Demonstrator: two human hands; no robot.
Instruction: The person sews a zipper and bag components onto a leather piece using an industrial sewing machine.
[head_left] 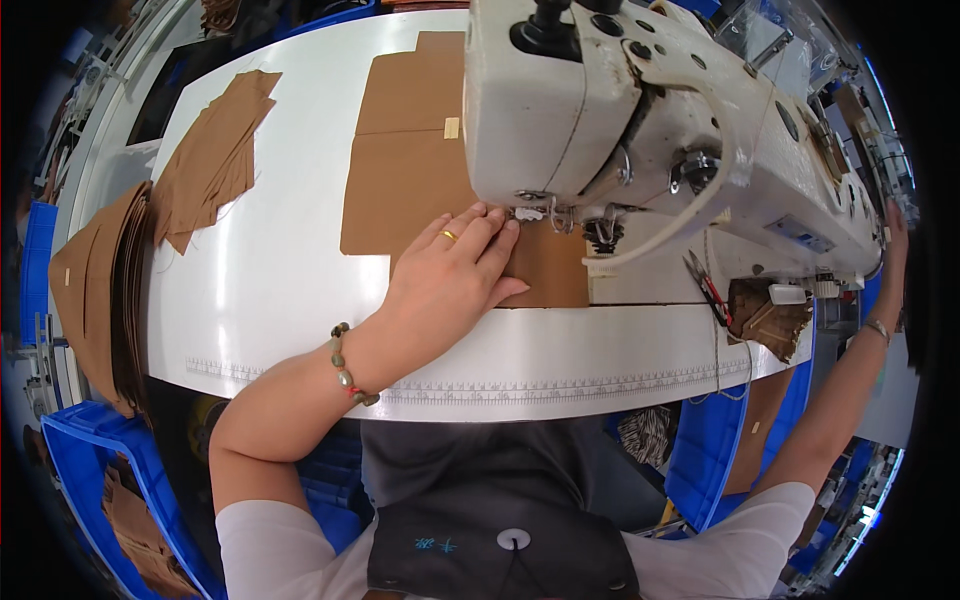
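My left hand [455,275] lies on a brown fabric piece [395,200], its fingers stretched out and close to the presser foot [528,213] of a white sewing machine [540,110]. A small pale label [452,128] is on the fabric, which runs partly under the machine head. My right hand [896,238] reaches up to the far right end of the machine, by the handwheel side. Its fingers are mostly hidden there, so their grip does not show.
Loose brown fabric pieces [215,150] lie at the table's left, beside a folded brown stack [100,290] over its edge. Red-handled thread snips [708,290] and a dark brown scrap [768,318] are right of the needle. Blue bins [95,440] stand below.
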